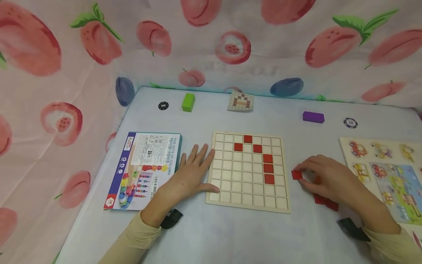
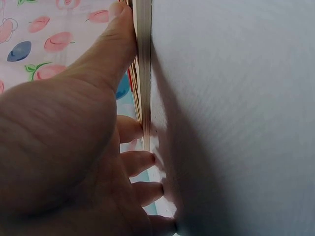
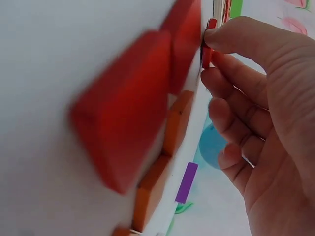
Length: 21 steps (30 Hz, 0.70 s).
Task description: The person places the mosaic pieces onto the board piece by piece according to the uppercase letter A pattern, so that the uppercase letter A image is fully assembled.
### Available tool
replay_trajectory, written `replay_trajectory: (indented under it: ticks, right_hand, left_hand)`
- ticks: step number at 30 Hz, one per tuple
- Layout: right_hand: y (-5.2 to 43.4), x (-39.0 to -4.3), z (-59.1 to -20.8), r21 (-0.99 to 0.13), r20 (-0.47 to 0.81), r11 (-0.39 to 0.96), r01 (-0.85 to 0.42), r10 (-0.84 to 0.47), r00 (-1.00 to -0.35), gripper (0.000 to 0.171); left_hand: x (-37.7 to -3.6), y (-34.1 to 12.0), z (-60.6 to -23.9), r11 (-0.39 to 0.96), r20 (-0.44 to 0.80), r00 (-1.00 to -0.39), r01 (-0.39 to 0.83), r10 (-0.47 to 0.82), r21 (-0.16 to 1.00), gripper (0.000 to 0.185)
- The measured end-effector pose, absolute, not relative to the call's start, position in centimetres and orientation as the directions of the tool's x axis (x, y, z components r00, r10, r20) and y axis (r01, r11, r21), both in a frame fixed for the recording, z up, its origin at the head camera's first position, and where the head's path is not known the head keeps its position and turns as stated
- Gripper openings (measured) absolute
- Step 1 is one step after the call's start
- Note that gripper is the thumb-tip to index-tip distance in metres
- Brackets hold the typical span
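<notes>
Pale blue tabletop, fenced by peach-print cloth. Landmark: square wooden grid board, six red tiles seated in its cells.

- Left hand: fingers straight and spread, palm flat on tabletop, thumb touching board's left edge; holding nothing.
- Right hand: just right of board, thumb and forefinger pinching one small red square tile at tabletop level. Tile sits between grip and board's right edge, so board lies leftward of grip; right hand nearer.
- Loose red tiles: right of board, partly under right hand.
- Bead-set box: left of board.
- Vehicle puzzle: far right.
- Green block, purple block, pattern card: beyond board.
</notes>
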State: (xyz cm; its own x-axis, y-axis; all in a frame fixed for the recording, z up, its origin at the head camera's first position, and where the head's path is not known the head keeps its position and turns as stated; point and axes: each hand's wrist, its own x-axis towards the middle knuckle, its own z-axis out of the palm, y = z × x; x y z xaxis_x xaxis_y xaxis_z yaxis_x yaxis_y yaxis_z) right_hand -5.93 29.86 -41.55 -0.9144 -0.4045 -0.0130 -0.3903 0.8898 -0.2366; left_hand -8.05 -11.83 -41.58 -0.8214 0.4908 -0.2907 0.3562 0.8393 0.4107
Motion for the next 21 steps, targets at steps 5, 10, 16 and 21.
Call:
replay_trajectory:
  ticks: [5,10,16,21]
  right_hand:
    - [28.9,-7.1,-40.8,-0.244,0.075,0.882,-0.404,-0.398,-0.914,0.031]
    - [25.4,-8.9,-39.8,-0.296,0.086,0.856,-0.425,-0.419,-0.904,0.029]
    - [19.0,-11.3,-39.7,-0.363,0.089,0.786,-0.5,-0.505,-0.859,0.026]
    - [15.1,-12.2,-40.6,-0.373,0.08,0.751,-0.544,-0.558,-0.826,0.025]
  left_hand:
    - [-8.0,-11.8,-41.6,0.843,-0.297,-0.822,0.353,0.486,0.406,0.119]
    - [-8.1,-11.9,-41.6,0.841,-0.298,-0.82,0.352,0.488,0.41,0.118]
    - [-8.1,-12.0,-41.6,0.837,-0.289,-0.821,0.354,0.492,0.418,0.118]
    - [-8.1,-12.0,-41.6,0.832,-0.288,-0.817,0.36,0.5,0.423,0.117]
